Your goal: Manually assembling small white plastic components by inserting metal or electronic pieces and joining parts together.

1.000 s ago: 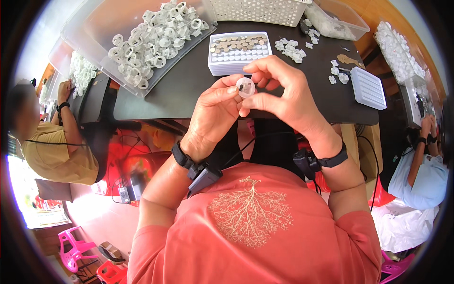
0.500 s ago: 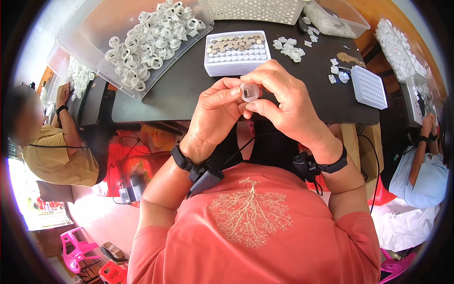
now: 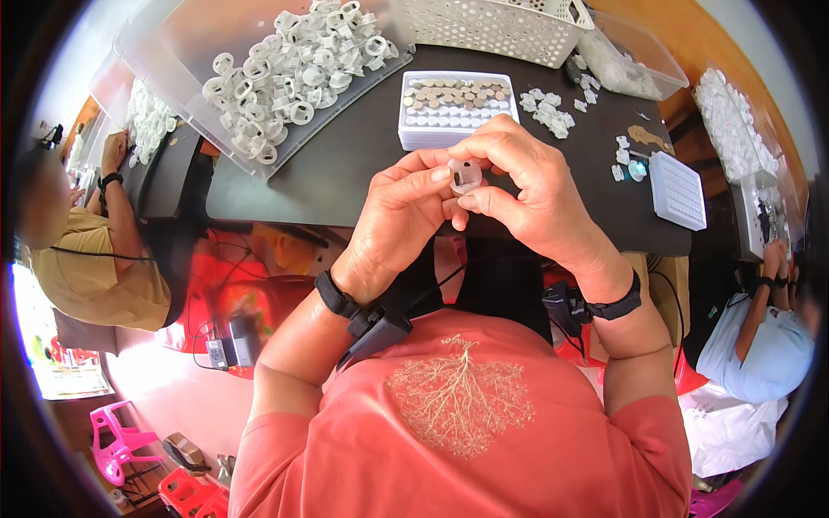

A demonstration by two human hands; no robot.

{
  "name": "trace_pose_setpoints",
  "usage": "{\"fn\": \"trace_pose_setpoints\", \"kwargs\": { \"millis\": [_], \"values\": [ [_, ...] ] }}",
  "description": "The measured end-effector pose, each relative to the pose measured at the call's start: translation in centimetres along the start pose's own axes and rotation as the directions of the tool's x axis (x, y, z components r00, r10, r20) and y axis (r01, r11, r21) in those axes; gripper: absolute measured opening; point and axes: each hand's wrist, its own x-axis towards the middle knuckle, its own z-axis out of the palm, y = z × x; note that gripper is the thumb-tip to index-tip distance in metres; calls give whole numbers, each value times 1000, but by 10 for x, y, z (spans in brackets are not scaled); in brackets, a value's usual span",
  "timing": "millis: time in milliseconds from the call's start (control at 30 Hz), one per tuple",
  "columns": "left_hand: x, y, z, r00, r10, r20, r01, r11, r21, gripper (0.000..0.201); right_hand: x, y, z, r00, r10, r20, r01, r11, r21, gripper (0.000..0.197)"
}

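Between both hands, above the table's near edge, is a small round translucent plastic housing (image 3: pixel 466 177) with a dark slot in its face. My left hand (image 3: pixel 401 200) is closed on its left side with thumb and fingers. From the right, my right hand (image 3: pixel 528 186) pinches the same housing, index finger over its top and thumb under it. Just beyond my hands stands a stack of white trays (image 3: pixel 432 136); the top one holds rows of white round pieces with loose coin-like metal discs (image 3: pixel 458 93) over its far part.
A clear bin (image 3: pixel 194 129) with a heap of similar housings lies at the left. Behind are a white perforated basket (image 3: pixel 492 33) and a clear tub (image 3: pixel 661 78). Small clear parts (image 3: pixel 548 112) and a white grid tray (image 3: pixel 678 192) lie right. People work at both sides.
The housing is turned slightly in my fingers, its dark slot now tilted. Both hands keep their grip. The whole view has shifted a little.
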Motion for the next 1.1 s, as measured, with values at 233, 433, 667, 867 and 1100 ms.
{"fn": "trace_pose_setpoints", "kwargs": {
  "millis": [233, 433, 667, 867, 1100],
  "values": [
    [-5, 14, -5, 991, 126, -45, -123, 990, 75, 14, 22, -7, 9, 993, 59, 98, -69, 992, 108, 29],
    [-13, 21, -17, 991, 108, -74, -105, 994, 40, 13, 42, 0, 5, 984, -60, 167, 68, 997, -42, 21],
    [-9, 22, -16, 988, 88, -125, -89, 996, 4, 31, 81, 29, 17, 952, -296, 73, 281, 758, -589, 5],
    [-12, 24, -20, 992, 53, -118, -57, 998, -32, 36, 87, 47, 28, 951, -251, 180, 305, 665, -682, 6],
    [-14, 25, -21, 993, 36, -108, -44, 996, -75, 36, 91, 49, 30, 951, -229, 208, 309, 648, -696, 4]
  ]
}}
